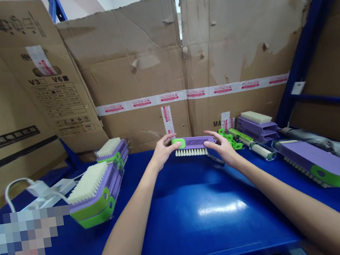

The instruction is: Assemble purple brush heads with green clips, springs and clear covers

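Note:
A purple and green scrub brush point(195, 142) with pale bristles pointing down is held level above the blue surface, between my two hands. My left hand point(166, 151) grips its green end, the thumb on the near side. At the purple end, my right hand point(219, 145) pinches the brush with the thumb on its near face and the index finger stretched out behind. A thin dark object point(215, 160) lies just below my right hand; its kind is unclear.
Stacked brushes point(90, 193) stand at left, near a white power strip point(51, 194). On the right are green clips point(231, 140), purple brush bodies point(257, 130), a clear-wrapped pack point(262, 150) and a large brush point(326, 160). Cardboard point(131, 78) walls the back of the blue table point(184, 227).

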{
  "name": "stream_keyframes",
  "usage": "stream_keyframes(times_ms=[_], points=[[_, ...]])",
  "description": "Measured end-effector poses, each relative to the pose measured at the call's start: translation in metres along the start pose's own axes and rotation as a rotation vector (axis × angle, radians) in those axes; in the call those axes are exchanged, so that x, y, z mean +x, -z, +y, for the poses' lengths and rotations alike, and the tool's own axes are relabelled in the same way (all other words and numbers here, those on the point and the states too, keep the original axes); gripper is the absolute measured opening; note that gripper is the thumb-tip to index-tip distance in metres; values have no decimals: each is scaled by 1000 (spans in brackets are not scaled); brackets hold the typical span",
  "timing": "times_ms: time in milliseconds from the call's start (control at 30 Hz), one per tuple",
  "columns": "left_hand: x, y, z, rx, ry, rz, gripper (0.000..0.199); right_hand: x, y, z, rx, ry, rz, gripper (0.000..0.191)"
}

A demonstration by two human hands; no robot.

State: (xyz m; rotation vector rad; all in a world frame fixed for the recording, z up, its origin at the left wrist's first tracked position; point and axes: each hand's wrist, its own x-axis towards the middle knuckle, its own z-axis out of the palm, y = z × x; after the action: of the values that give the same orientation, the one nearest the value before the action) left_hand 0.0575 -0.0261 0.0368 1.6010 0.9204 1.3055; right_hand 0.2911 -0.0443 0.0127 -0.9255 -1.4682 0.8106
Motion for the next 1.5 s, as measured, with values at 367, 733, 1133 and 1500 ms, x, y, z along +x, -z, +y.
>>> stream_keyframes(times_ms=[367, 733, 1133, 1500], points=[[-2, 11, -6, -184, 121, -79, 59, 4, 8, 13, 331, -178, -29, 55], [5, 27, -21, 73, 197, 181, 51, 1, 13, 14, 450, -240, -31, 34], [4, 33, -42, 834, 20, 173, 33, -3, 7, 9, 429, -227, 13, 54], [1, 8, -20, 210, 103, -185, 28, -5, 5, 4, 375, -193, 6, 64]])
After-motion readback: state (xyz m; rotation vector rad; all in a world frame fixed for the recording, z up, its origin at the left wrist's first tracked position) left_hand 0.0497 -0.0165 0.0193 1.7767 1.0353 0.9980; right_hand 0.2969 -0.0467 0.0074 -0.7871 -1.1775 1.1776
